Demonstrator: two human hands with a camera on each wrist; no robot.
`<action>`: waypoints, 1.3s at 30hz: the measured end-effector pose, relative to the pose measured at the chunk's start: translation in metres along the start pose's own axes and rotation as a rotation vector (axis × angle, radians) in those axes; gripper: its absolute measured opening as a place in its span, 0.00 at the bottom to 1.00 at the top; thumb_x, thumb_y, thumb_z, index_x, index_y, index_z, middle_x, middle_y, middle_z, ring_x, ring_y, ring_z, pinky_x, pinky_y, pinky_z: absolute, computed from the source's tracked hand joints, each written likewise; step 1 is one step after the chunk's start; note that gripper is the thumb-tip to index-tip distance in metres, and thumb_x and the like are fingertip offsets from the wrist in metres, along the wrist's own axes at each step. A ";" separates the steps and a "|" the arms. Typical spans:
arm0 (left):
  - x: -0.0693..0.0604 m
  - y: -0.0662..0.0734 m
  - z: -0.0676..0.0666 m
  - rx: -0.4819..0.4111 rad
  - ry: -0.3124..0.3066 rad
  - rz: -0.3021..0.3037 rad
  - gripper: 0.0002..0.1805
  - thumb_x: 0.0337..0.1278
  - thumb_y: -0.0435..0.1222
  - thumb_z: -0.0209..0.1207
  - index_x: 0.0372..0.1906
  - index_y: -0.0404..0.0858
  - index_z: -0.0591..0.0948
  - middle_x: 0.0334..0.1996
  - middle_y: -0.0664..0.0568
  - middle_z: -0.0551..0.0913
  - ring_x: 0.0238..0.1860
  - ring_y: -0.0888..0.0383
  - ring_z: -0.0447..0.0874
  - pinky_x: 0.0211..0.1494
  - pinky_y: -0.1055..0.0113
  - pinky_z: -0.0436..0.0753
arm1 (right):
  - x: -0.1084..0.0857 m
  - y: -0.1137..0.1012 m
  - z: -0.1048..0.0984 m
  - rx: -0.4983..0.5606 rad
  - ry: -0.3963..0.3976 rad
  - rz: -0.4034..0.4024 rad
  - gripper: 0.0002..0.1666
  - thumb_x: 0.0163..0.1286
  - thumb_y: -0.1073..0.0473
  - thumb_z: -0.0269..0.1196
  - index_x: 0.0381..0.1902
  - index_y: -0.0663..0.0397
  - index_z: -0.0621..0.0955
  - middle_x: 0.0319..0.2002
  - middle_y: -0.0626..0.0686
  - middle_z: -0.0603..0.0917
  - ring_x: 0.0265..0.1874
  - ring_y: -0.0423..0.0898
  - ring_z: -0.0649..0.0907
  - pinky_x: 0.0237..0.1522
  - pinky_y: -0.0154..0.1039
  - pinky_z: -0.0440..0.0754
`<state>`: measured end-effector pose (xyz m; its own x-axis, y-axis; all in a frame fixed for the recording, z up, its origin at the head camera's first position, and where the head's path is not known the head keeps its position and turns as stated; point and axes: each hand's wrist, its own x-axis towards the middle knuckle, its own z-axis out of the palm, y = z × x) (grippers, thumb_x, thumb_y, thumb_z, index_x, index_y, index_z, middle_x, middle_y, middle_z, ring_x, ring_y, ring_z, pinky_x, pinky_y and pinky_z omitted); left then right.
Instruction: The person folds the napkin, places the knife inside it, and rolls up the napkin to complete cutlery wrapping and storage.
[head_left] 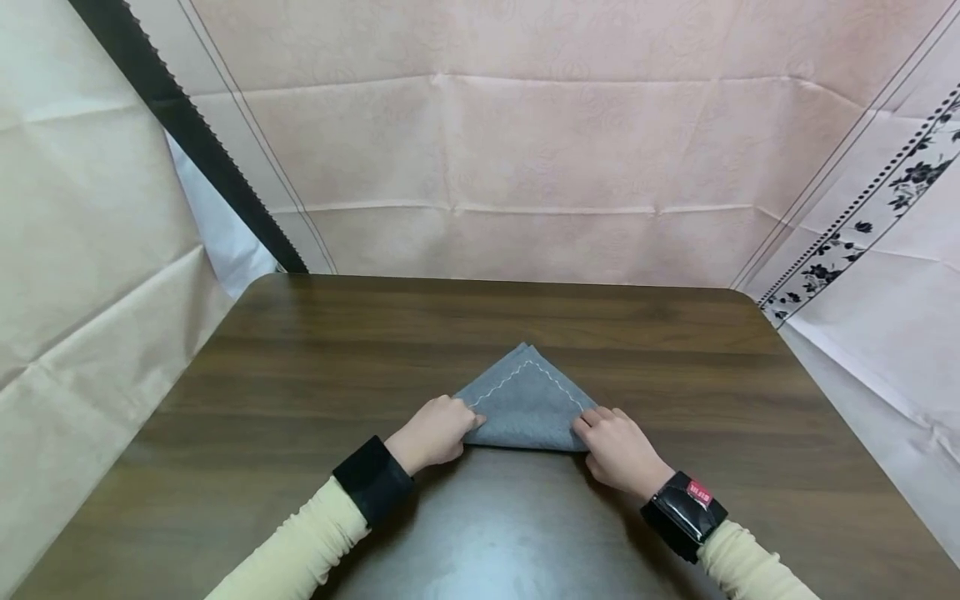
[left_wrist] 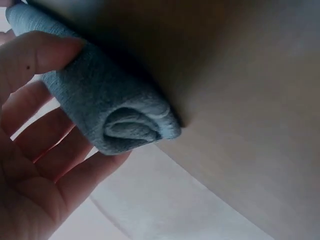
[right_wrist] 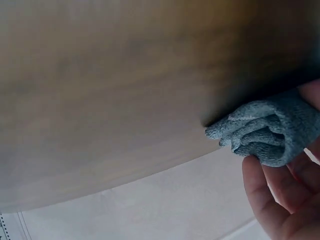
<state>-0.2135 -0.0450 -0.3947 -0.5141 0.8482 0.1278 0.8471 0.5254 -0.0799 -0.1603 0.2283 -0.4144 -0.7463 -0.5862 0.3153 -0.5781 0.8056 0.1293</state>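
Observation:
A blue-grey cloth (head_left: 525,408) with a pale wavy stitched line lies on the table, rolled along its near edge, its pointed corner facing away. My left hand (head_left: 441,429) grips the left end of the roll, and my right hand (head_left: 618,450) grips the right end. In the left wrist view the cloth (left_wrist: 110,110) shows a spiral of layers at its end, with the thumb on one side and fingers on the other. The right wrist view shows loose folded layers of the cloth (right_wrist: 265,132) against the fingers; the right thumb is mostly cut off there.
The brown wooden table (head_left: 337,350) has rounded far corners. Creased pale sheets (head_left: 525,167) hang behind it and at both sides, one with a black band (head_left: 202,150) and another with a floral strip (head_left: 855,242). Black bands circle both wrists.

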 end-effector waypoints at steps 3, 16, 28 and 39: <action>-0.006 0.007 0.000 0.051 0.017 0.018 0.12 0.38 0.25 0.60 0.33 0.40 0.81 0.20 0.52 0.77 0.21 0.57 0.76 0.25 0.66 0.76 | -0.005 -0.004 -0.002 0.010 0.017 0.007 0.09 0.40 0.68 0.62 0.24 0.56 0.77 0.23 0.50 0.75 0.24 0.48 0.76 0.27 0.42 0.72; -0.016 0.006 -0.007 -0.142 -0.039 0.041 0.14 0.33 0.22 0.58 0.32 0.39 0.81 0.15 0.56 0.72 0.16 0.66 0.57 0.20 0.72 0.61 | -0.014 -0.013 -0.007 0.084 0.009 0.053 0.08 0.40 0.66 0.61 0.22 0.54 0.75 0.20 0.46 0.75 0.22 0.45 0.76 0.28 0.42 0.71; -0.019 -0.017 -0.010 -0.502 -0.155 -0.042 0.20 0.36 0.32 0.64 0.43 0.37 0.83 0.39 0.52 0.83 0.26 0.64 0.68 0.30 0.72 0.70 | -0.022 -0.002 -0.017 0.356 -0.047 0.162 0.14 0.48 0.65 0.61 0.36 0.56 0.81 0.34 0.48 0.82 0.34 0.42 0.80 0.36 0.42 0.77; -0.023 -0.046 -0.001 -0.780 -0.089 -0.101 0.09 0.50 0.37 0.63 0.37 0.40 0.79 0.32 0.58 0.79 0.36 0.63 0.77 0.42 0.67 0.75 | -0.020 0.022 -0.016 0.650 -0.092 0.297 0.14 0.58 0.66 0.59 0.44 0.59 0.79 0.31 0.48 0.78 0.20 0.34 0.67 0.25 0.32 0.65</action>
<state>-0.2406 -0.0890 -0.3928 -0.5741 0.8187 0.0152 0.6291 0.4291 0.6482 -0.1525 0.2591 -0.4027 -0.9107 -0.3783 0.1660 -0.4046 0.7351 -0.5441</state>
